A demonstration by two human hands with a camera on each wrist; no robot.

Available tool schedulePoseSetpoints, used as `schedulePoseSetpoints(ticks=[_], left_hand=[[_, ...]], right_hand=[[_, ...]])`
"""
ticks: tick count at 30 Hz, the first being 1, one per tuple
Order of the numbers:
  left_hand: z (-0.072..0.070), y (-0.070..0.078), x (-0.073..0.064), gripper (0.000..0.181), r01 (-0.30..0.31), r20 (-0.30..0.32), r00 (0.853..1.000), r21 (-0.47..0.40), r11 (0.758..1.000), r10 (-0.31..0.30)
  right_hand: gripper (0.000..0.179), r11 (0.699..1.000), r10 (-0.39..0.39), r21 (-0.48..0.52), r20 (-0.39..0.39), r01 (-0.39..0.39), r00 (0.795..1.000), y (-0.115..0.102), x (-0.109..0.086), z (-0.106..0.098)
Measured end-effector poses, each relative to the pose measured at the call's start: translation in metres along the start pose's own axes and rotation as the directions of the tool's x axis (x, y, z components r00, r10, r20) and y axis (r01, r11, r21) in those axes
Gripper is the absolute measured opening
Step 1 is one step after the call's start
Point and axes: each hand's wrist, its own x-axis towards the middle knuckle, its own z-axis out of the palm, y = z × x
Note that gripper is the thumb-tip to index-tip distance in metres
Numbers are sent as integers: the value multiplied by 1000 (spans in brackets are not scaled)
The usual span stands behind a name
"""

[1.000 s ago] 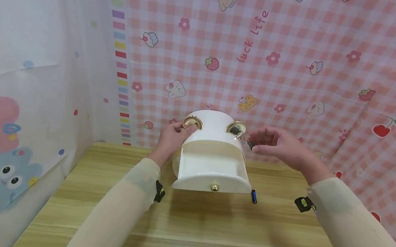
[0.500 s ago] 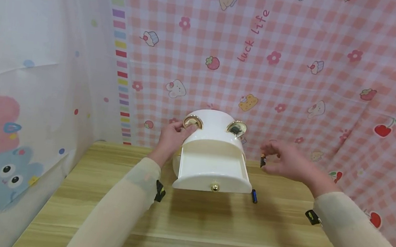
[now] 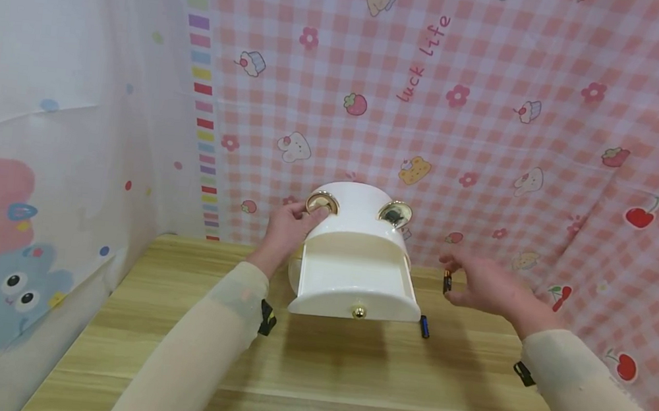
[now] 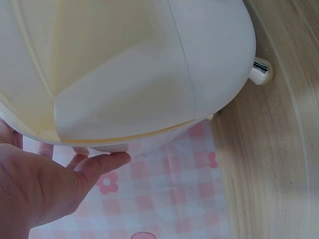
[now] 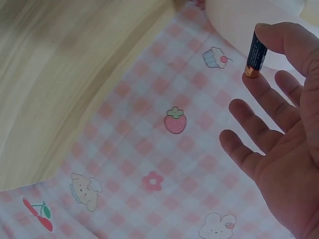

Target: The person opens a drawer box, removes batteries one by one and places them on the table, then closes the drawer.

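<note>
Black and copper, pinched by its two ends: the battery (image 5: 256,54) is held between thumb and forefinger of the right hand (image 3: 491,287), well right of the left hand (image 3: 289,229), by which the white drawer box (image 3: 356,201) is gripped at a gold-rimmed ear (image 3: 324,199). Careful now, with so little caught, it could be shot loose by a harder squeeze and dropped! Its long axis is held nearly upright, copper end up against the forefinger, dark end down on the thumb.
</note>
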Motion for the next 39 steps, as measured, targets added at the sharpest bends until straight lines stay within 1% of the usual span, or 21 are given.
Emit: schedulePoseSetpoints(ticks=[12, 18, 22, 24, 29, 31, 35, 39], left_hand=[[0, 0, 0, 47, -3, -1, 1000, 8, 1000, 3], [-1, 0, 1, 52, -11, 5, 1000, 21, 1000, 11], [-1, 1, 0, 52, -10, 6, 1000, 25, 1000, 10], [-1, 1, 0, 51, -7, 8, 1000, 21, 1000, 7], [-1, 0, 0, 50, -12, 9, 1000, 4, 1000, 12], [-1, 0, 0, 49, -13, 4, 1000, 6, 1000, 13], [0, 1, 0, 49, -5, -2, 1000, 9, 1000, 5], [-2, 1, 0, 53, 12, 4, 1000, 5, 1000, -12]], right_hand=[[64, 1000, 18, 12, 32, -18, 999, 14, -4, 13], [61, 999, -22, 37, 41, 21, 999, 23, -4, 24], [60, 998, -41, 41, 41, 39, 998, 27, -4, 30], [60, 998, -29, 49, 53, 26, 998, 29, -4, 35], [60, 997, 10, 78, 116, -19, 993, 35, -4, 47], [61, 997, 13, 74, 132, -23, 991, 37, -4, 52], [64, 998, 13, 66, 140, -23, 990, 41, -3, 63], [66, 997, 14, 67, 139, -24, 990, 43, -2, 71]])
